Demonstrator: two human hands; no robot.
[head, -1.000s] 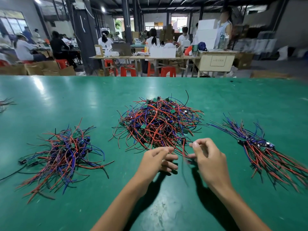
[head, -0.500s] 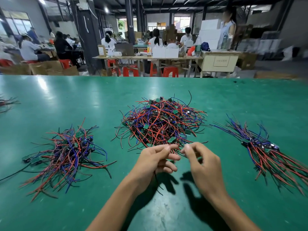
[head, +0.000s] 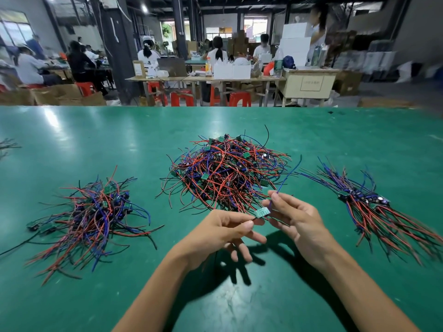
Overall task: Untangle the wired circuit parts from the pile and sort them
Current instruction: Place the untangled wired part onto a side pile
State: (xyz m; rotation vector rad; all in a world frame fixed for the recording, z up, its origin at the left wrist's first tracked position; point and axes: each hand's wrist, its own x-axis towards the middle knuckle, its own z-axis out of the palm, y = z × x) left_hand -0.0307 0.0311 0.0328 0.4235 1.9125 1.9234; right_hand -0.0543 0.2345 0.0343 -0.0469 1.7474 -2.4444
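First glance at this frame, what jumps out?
The big tangled pile of red and blue wired parts at the table's centre, flanked by a looser heap on the left and a neater aligned bundle on the right. Just in front, the left hand and right hand hold one small green board between them.

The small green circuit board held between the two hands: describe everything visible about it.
The small green circuit board is a flat rectangle, tilted, held above the green table in front of the middle pile. The left hand pinches its dark lead; the right hand holds its blue wire, which curves upward.
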